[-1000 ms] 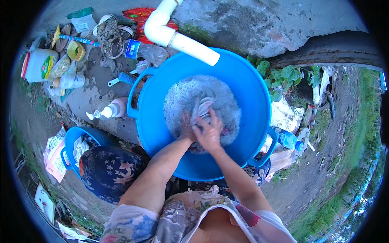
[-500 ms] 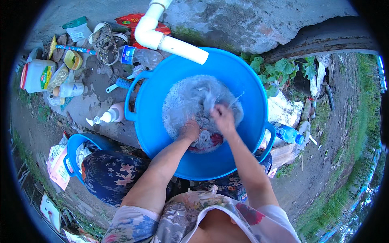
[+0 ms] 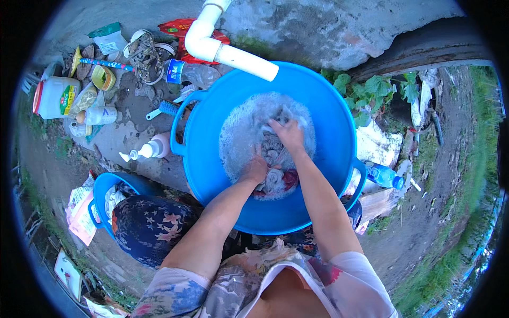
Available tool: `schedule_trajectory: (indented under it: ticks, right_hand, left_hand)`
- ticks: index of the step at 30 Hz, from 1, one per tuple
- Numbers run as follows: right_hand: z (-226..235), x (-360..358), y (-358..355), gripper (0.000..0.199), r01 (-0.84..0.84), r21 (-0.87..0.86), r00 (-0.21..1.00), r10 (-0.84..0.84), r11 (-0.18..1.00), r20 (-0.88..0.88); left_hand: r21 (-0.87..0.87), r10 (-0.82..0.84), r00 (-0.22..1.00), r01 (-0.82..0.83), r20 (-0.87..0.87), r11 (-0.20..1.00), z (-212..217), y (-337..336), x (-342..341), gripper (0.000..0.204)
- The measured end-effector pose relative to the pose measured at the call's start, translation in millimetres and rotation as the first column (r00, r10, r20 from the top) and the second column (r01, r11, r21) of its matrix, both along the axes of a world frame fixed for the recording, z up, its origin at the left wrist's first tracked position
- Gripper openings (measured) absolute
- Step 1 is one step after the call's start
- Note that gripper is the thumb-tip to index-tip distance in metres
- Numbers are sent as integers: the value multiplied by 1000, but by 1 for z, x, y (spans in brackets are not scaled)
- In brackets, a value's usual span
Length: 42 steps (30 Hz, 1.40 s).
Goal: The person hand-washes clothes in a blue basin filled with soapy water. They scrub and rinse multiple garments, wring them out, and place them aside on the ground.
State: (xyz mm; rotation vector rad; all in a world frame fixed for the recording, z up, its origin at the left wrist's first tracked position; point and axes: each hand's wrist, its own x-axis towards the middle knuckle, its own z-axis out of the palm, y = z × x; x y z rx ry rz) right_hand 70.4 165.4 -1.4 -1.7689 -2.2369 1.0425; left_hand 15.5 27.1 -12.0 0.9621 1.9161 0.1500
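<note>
Both hands are in the soapy water of the big blue basin [image 3: 212, 175]: my left hand [image 3: 256, 170] clenches the wet bundle of cloth [image 3: 273, 159] near the middle, and my right hand [image 3: 287, 133] grips its far end. A white pipe [image 3: 233, 53] reaches over the basin's rim, and a pump bottle [image 3: 151, 149] lies just beside its left handle.

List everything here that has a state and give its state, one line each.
Left hand: grip closed on cloth.
Right hand: pressing on cloth.
Cloth: wet, bunched in suds.
Tub: upright, holding soapy water.
Pipe: no water running.
Pump bottle: lying on its side.
</note>
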Motion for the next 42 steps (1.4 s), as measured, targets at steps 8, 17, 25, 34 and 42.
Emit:
schedule_trajectory:
  ticks: [8, 17, 25, 34, 42]
  right_hand:
    - [30, 13, -108, 25, -335, 282, 942, 316, 899, 113]
    - [-50, -6, 21, 30, -138, -137, 985, 150, 981, 81]
    - [-3, 74, -29, 22, -201, 137, 960, 223, 970, -170]
    - [4, 33, -73, 28, -357, 72, 911, 330, 931, 247]
    - [7, 45, 5, 35, 360, -658, 518, -728, 661, -448]
  left_hand:
    - [13, -101, 995, 101, 9, 995, -15, -17, -5, 72]
    - [396, 165, 950, -48, -266, 917, 3, 7, 7, 61]
    - [744, 231, 966, -236, 112, 625, 59, 34, -69, 44]
    - [568, 205, 931, 3, -301, 823, -30, 7, -20, 34]
    - [714, 169, 985, -93, -35, 694, 44, 74, -36, 29]
